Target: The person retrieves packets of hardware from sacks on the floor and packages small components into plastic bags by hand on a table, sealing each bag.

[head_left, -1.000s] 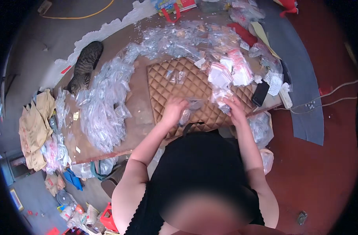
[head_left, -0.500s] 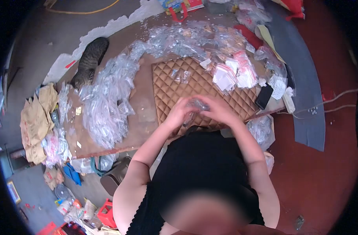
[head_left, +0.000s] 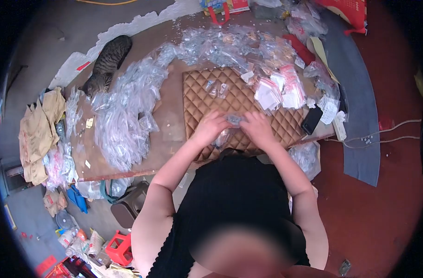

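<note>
My left hand [head_left: 213,126] and my right hand [head_left: 257,129] pinch a small clear plastic bag [head_left: 234,121] from its two sides, over the near part of a brown quilted mat [head_left: 196,99]. Something greyish shows inside the bag, too small to name. Just below it, beside my left fingers, lies another clear bag [head_left: 224,138], partly covered by my hand. Farther up the mat are a few small clear packets [head_left: 217,89]. To their right, stacks of zip bags with red edges [head_left: 268,94] overlap the mat.
A long heap of filled clear bags [head_left: 126,125] curves along the table's left and back. A tabby cat [head_left: 107,62] lies at the back left edge. On the right are a black phone [head_left: 312,119], a white power strip [head_left: 339,127] and cables [head_left: 387,131]. A red stool [head_left: 119,248] stands below left.
My hands have moved slightly apart, and the bag between them now shows more openly, stretched from one hand to the other. The whole view has shifted a little.
</note>
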